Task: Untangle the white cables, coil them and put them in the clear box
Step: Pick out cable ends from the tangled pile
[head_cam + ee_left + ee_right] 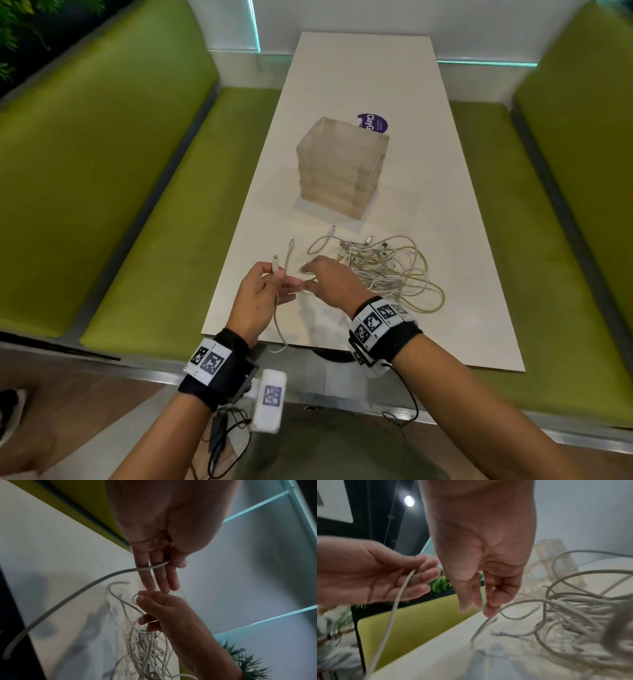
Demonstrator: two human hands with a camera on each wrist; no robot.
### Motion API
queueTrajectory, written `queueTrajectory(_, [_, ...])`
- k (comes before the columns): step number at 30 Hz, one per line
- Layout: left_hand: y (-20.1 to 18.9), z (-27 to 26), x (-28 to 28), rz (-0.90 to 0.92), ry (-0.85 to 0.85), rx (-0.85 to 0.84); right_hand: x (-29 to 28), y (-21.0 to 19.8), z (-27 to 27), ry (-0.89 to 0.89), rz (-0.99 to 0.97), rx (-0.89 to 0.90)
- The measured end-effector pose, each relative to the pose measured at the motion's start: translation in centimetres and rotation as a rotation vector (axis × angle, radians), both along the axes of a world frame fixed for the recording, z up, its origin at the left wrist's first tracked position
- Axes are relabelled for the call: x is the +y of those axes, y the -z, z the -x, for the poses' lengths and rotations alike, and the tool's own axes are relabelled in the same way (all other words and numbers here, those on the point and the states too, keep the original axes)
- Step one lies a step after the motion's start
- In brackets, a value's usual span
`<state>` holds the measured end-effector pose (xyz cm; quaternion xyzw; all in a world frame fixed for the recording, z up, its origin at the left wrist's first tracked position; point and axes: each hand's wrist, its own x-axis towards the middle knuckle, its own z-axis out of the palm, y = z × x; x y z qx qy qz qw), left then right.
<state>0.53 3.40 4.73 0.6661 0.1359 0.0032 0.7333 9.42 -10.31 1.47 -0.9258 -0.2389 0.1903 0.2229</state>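
Observation:
A tangle of white cables (383, 267) lies on the white table (359, 75), just in front of the clear box (342, 168). My left hand (279, 282) pinches one white cable (278, 322) near its plug, which points up. That cable hangs down past the table's near edge. In the left wrist view the thumb presses the cable (120, 572) against the fingers (161, 577). My right hand (308, 274) is beside the left, at the tangle's left side. Its fingertips (488, 609) pinch a cable strand (481, 627) that runs into the tangle (573, 608).
A purple round label (375, 122) lies behind the box. Green bench seats (154, 212) flank the table on both sides. Loose plug ends (332, 229) lie between the box and the tangle. The table's near edge (445, 359) is close to my wrists.

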Motion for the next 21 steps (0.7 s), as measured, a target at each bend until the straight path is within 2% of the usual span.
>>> queueTrajectory(2, [0.5, 0.1, 0.4, -0.001, -0.006, 0.075, 1.0, 0.8, -0.2, -0.016, 0.189, 0.037])
queueTrajectory(4, [1.0, 0.2, 0.8, -0.008, -0.011, 0.148, 1.2, 1.2, -0.1, -0.017, 0.255, 0.033])
queueTrajectory(6, [1.4, 0.1, 1.1, -0.005, -0.022, 0.203, 0.8, 1.0, 0.2, 0.031, 0.147, 0.038])
queueTrajectory(11, [1.9, -0.5, 1.4, 0.036, -0.061, 0.308, -2.3, -2.0, 2.2, 0.204, -0.407, 0.032])
queueTrajectory(13, [1.7, -0.8, 1.2, 0.077, -0.053, 0.303, -3.5, -3.0, 3.4, 0.243, -0.52, 0.079])
queueTrajectory(16, [1.2, -1.2, 0.9, 0.193, -0.023, 0.254, -5.1, -3.2, 4.6, 0.176, -0.484, 0.174])
queueTrajectory(21, [-0.2, -1.8, 0.3, 0.44, 0.007, 0.207, -6.2, -2.2, 5.6, 0.092, -0.4, 0.221])
